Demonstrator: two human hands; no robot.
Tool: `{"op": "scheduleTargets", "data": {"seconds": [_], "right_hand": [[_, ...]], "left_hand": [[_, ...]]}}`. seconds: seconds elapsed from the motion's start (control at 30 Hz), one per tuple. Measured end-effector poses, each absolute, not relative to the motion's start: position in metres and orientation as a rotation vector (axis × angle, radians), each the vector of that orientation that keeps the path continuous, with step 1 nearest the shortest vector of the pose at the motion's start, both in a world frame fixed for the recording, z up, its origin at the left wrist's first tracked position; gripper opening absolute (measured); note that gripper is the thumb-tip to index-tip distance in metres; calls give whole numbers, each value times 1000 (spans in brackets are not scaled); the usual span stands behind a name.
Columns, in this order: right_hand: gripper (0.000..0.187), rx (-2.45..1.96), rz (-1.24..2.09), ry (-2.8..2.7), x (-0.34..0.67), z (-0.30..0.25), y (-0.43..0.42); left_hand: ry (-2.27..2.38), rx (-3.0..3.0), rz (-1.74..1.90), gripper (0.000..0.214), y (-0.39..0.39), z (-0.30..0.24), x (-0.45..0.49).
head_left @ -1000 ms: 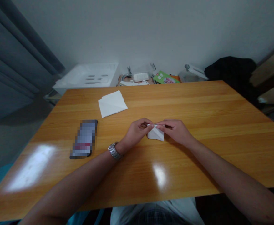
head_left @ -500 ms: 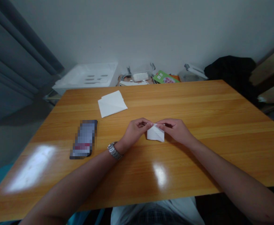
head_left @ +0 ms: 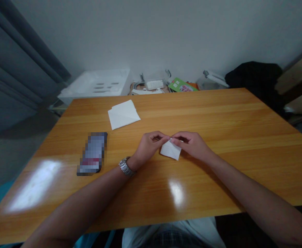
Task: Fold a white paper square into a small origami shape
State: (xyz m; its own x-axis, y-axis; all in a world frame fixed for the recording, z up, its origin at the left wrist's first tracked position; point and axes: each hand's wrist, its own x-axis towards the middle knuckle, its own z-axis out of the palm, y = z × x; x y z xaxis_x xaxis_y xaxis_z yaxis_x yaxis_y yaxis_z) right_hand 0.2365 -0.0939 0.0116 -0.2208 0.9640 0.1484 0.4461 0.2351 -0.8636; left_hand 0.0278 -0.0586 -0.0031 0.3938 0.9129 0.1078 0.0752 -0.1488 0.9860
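Left hand and right hand both got fingers pinching a squarish white paper, well in from the brown wooden tabletop's near edge.

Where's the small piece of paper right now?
Head view, just right of centre: the small piece of paper is pinched at its far edge by the left hand and right hand, above the table.
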Motion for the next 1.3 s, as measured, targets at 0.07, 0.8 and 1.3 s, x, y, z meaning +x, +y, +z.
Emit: {"op": "scheduleTargets", "data": {"seconds": [0.07, 0.8, 1.3], "right_hand": [[31, -1324, 917, -1807, 236, 12, -95], [35, -1310, 1009, -1758, 250, 9, -86], [35, -1347, 1000, -1717, 249, 0, -85]], "left_hand": [[897, 1559, 934, 26, -60, -2, 29], [1000, 1591, 1007, 29, -54, 8, 27], [1006, 1614, 953, 37, -50, -5, 25]]}}
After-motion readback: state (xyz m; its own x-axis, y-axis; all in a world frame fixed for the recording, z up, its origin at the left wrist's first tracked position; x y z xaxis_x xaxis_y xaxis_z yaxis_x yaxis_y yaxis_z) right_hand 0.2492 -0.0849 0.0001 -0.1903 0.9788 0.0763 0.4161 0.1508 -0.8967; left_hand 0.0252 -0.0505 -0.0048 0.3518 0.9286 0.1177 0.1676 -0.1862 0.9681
